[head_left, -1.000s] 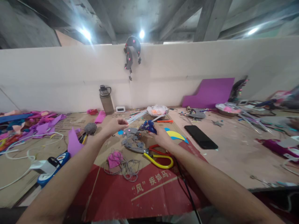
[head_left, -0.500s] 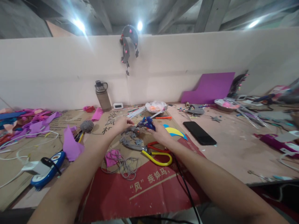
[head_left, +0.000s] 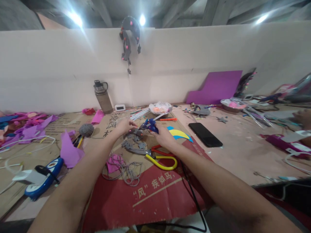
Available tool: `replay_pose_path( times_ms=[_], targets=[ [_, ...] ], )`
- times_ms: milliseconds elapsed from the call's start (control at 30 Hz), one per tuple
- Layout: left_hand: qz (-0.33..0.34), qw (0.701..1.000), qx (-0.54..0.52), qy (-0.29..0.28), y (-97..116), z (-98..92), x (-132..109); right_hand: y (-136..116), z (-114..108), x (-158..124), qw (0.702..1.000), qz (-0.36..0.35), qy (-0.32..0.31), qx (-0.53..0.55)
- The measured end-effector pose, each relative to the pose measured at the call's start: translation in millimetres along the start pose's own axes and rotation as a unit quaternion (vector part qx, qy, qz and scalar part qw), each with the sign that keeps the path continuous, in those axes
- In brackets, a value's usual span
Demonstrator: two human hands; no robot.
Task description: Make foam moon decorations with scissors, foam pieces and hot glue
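My right hand (head_left: pixel 163 137) is closed around a blue glue gun (head_left: pixel 150 124) whose nozzle points left, with a clear glue stick poking out behind it. My left hand (head_left: pixel 124 125) pinches a grey felt piece (head_left: pixel 134 132) right at the gun's tip. More grey felt shapes (head_left: pixel 132 144) lie just below both hands on the cardboard sheet (head_left: pixel 150 194). Scissors with red and yellow handles (head_left: pixel 160 158) rest under my right wrist. The gun's black cord (head_left: pixel 191 191) trails toward me.
A tangle of grey yarn on pink felt (head_left: pixel 121 166), a grey yarn ball (head_left: pixel 86 129), a purple felt scrap (head_left: pixel 69 152), a bottle (head_left: pixel 102 97), a black phone (head_left: pixel 205 134), a purple foam sheet (head_left: pixel 216 86), a blue device (head_left: pixel 40 178). Another person's hand (head_left: pixel 302 117) is at the far right.
My hands have come together: the left hand closed in on the grey felt at the glue gun's tip. The camera tilted down slightly.
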State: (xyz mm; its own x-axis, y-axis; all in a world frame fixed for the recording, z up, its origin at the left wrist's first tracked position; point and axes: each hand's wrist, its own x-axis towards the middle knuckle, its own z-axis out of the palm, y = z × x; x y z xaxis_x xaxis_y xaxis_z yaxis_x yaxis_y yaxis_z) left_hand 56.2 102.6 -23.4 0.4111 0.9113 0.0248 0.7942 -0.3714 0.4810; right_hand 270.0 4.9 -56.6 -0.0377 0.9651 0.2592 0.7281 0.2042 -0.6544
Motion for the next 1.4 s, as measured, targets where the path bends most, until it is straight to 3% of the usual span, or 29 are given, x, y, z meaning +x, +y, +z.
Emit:
replay_pose_path(
  times_ms=[367, 967, 1400],
  targets=[
    [-0.024, 0.999, -0.029, 0.001, 0.3, -2.4, -2.5, -3.4, -0.9, -1.2, 1.0, -0.009, -0.001, -0.007],
    [0.026, 0.999, -0.017, -0.005, -1.3, 2.7, 0.1, -5.7, -4.6, -4.6, 1.0, 0.015, -0.011, -0.023],
    [0.019, 1.0, -0.007, -0.004, 2.0, 4.8, 0.5, -7.6, -5.7, -5.3, 0.999, 0.011, -0.018, -0.035]
  ],
)
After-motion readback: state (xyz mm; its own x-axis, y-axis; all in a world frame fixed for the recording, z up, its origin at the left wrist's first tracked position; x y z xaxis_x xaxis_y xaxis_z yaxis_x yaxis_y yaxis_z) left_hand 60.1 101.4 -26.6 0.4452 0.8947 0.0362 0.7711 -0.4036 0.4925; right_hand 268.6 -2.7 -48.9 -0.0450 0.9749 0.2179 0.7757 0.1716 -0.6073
